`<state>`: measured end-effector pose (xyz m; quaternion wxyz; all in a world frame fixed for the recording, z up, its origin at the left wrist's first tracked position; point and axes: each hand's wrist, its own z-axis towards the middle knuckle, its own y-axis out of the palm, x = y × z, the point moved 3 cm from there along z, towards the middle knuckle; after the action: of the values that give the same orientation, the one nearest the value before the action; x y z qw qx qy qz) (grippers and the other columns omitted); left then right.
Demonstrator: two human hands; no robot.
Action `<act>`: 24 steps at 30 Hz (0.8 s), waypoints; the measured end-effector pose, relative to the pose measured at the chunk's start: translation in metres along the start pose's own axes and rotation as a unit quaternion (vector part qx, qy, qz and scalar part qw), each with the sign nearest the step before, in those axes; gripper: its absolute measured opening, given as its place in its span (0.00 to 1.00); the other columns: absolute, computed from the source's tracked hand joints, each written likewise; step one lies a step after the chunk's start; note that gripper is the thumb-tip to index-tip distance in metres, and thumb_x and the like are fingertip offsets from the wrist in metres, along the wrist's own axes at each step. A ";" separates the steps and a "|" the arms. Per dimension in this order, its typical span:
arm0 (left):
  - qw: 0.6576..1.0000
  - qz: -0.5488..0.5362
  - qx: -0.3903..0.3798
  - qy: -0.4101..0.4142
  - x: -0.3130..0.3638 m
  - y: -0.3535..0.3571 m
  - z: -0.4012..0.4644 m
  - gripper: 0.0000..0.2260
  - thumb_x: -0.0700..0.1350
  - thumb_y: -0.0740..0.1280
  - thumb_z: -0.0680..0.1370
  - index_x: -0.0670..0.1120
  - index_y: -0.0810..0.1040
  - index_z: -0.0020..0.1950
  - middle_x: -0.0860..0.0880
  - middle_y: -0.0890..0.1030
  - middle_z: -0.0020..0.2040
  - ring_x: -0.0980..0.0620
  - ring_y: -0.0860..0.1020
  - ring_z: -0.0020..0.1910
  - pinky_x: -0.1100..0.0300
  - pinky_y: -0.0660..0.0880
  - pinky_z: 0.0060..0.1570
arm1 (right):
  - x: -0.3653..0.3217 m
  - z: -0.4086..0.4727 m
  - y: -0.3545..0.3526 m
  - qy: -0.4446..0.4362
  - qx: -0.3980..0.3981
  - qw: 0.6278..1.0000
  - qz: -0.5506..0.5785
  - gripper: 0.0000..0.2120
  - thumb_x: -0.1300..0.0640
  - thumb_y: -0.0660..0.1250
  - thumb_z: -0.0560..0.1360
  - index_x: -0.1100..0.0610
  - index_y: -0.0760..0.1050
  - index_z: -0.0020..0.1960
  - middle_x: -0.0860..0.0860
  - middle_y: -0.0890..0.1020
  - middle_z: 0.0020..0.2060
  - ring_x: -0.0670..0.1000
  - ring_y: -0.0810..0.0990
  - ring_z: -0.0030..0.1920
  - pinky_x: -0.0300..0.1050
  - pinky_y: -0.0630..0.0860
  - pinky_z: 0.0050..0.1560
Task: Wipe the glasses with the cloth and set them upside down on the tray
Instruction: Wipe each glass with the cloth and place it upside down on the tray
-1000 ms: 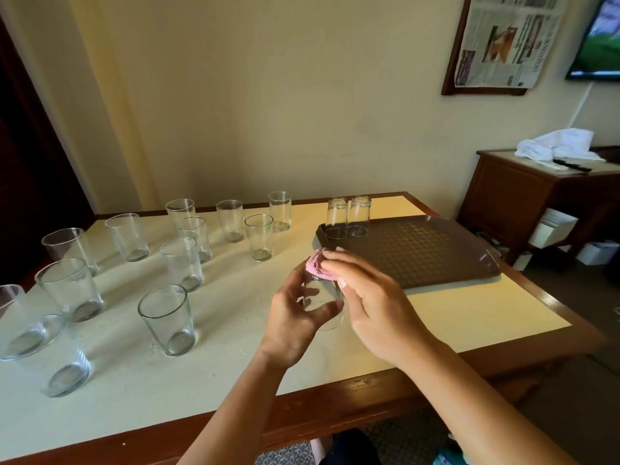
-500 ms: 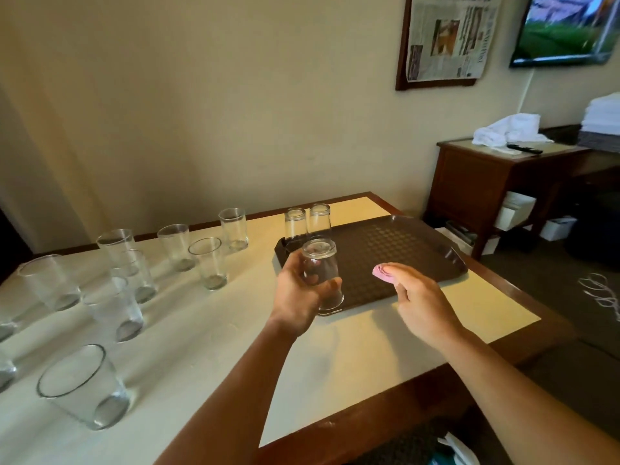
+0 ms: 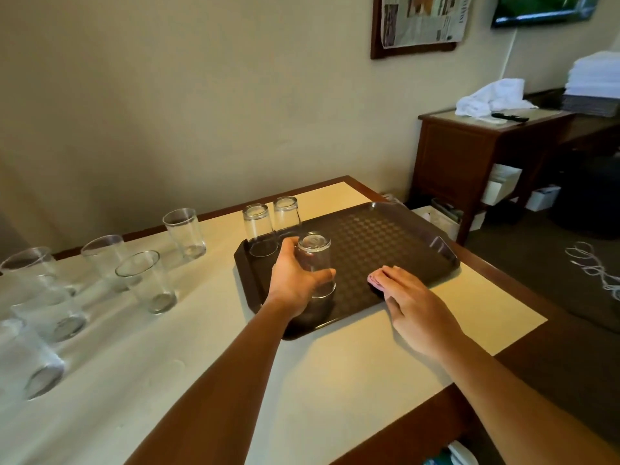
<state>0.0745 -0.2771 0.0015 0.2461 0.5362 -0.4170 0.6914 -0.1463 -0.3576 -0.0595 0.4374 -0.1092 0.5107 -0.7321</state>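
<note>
Left hand [image 3: 295, 280] closed round glass [image 3: 315, 263], thumb on near side, fingers wrapped behind. Glass inverted: base up, mouth down, long axis upright with a slight lean. Mouth at or just above tray [image 3: 396, 236] surface, near the tray's left front part; contact not certain, rim partly hidden by the thumb.

Right hand [image 3: 412, 303] palm down, fingers loosely curled over pink cloth [image 3: 375, 279], pressed or held at the tray's near edge. Only a small fold of cloth visible past the fingertips.

2 more glasses [image 3: 256, 229] [image 3: 287, 216] stood inverted side by side at the tray's far left corner, close together, just behind the held glass. Little room between them and the hand. Rest of tray bare, brown, chequered pattern, raised rim.

Tray sat on table [image 3: 335, 380], pale top, wooden border. Left of tray, several upright glasses: nearest [image 3: 147, 281], another farther back [image 3: 185, 233], 1 behind it to the left [image 3: 104, 255], more at the left edge, blurred. All mouth up, well apart from tray.

Beyond table, right: wooden side cabinet [image 3: 469, 162] with white towel [image 3: 489, 97] and dark remote [image 3: 510, 117] on top. Framed newspaper [image 3: 422, 21] on wall.
</note>
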 end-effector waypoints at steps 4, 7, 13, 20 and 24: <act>1.000 0.012 0.003 -0.003 -0.003 0.016 0.009 0.36 0.41 0.83 0.70 0.51 0.68 0.73 0.53 0.78 0.63 0.50 0.79 0.64 0.45 0.78 0.67 | 0.003 -0.003 0.003 -0.003 0.007 1.000 -0.005 0.22 0.59 0.68 0.80 0.52 0.75 0.74 0.50 0.76 0.72 0.53 0.73 0.73 0.39 0.68 0.68; 1.000 0.011 0.004 0.002 -0.003 0.023 0.012 0.36 0.41 0.82 0.71 0.52 0.68 0.73 0.54 0.78 0.62 0.49 0.78 0.66 0.47 0.77 0.68 | 0.003 -0.002 0.003 -0.007 0.010 1.000 -0.006 0.22 0.58 0.67 0.81 0.52 0.74 0.74 0.50 0.76 0.72 0.53 0.73 0.73 0.42 0.69 0.68; 0.981 0.169 0.029 0.089 0.004 0.017 -0.010 0.43 0.53 0.77 0.76 0.53 0.55 0.84 0.51 0.62 0.83 0.49 0.63 0.80 0.49 0.67 0.77 | 0.005 -0.004 0.001 -0.009 0.038 0.999 0.000 0.22 0.60 0.72 0.77 0.55 0.78 0.71 0.53 0.80 0.68 0.56 0.79 0.67 0.49 0.80 0.62; 0.823 0.517 -0.052 0.229 0.016 0.018 -0.021 0.38 0.67 0.53 0.84 0.50 0.41 0.86 0.51 0.43 0.86 0.51 0.40 0.84 0.53 0.37 0.80 | 0.003 -0.005 0.003 -0.017 0.044 0.999 -0.016 0.21 0.55 0.64 0.79 0.55 0.77 0.71 0.54 0.80 0.68 0.56 0.79 0.68 0.49 0.79 0.63; 0.793 0.560 -0.078 0.226 0.023 0.018 -0.003 0.38 0.67 0.52 0.84 0.51 0.41 0.86 0.50 0.43 0.86 0.49 0.40 0.84 0.48 0.40 0.82 | 0.004 -0.004 0.003 -0.012 0.039 0.999 -0.015 0.23 0.52 0.59 0.79 0.55 0.77 0.72 0.53 0.79 0.69 0.56 0.78 0.69 0.51 0.81 0.62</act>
<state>0.0514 -0.2868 0.0176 -0.0560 0.0164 -0.6299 0.7745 -0.1492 -0.3581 -0.0646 0.4362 -0.1084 0.4751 -0.7565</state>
